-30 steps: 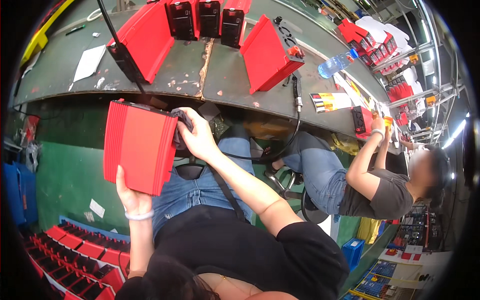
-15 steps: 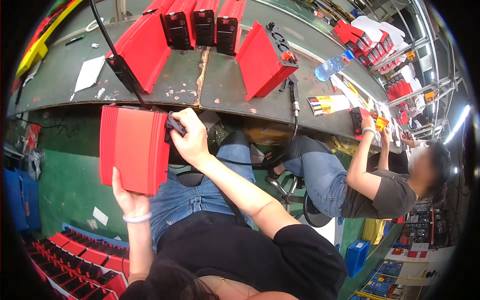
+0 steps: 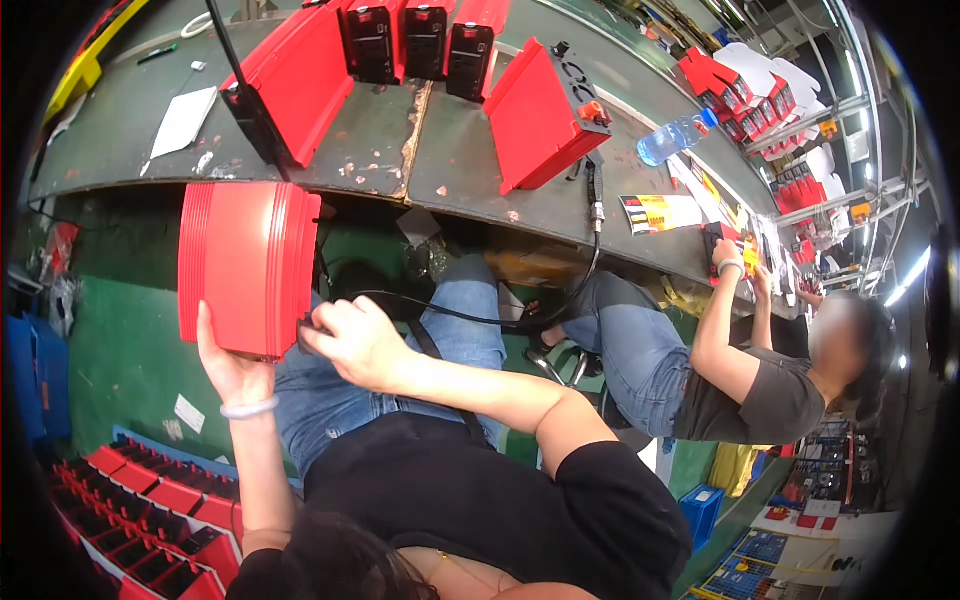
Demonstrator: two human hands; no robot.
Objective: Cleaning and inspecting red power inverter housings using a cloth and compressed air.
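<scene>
A red ribbed device [image 3: 250, 270], box-shaped, is held up in front of the bench edge at the left. My left hand [image 3: 237, 372] grips it from underneath, its thumb lying up the ribbed face; the other fingers are mostly hidden behind. My right hand [image 3: 358, 340] is closed at the device's lower right corner, with a small dark bit showing at its fingertips. What that bit is, I cannot make out. On the bench beyond, a red device with a black end [image 3: 295, 85] stands upright. Another red device [image 3: 545, 120] with orange terminals stands farther right.
Several red and black devices [image 3: 425, 40] line the back of the bench [image 3: 375, 150]. A black cable [image 3: 590, 260] hangs over its edge. A water bottle [image 3: 678, 137] lies on the right. A seated co-worker [image 3: 770, 360] handles a device there. Racks of red units [image 3: 150, 500] stand at lower left.
My right hand has moved down from the device's upper right edge, where it held a dark piece, to its lower right corner. The device has shifted slightly left and turned.
</scene>
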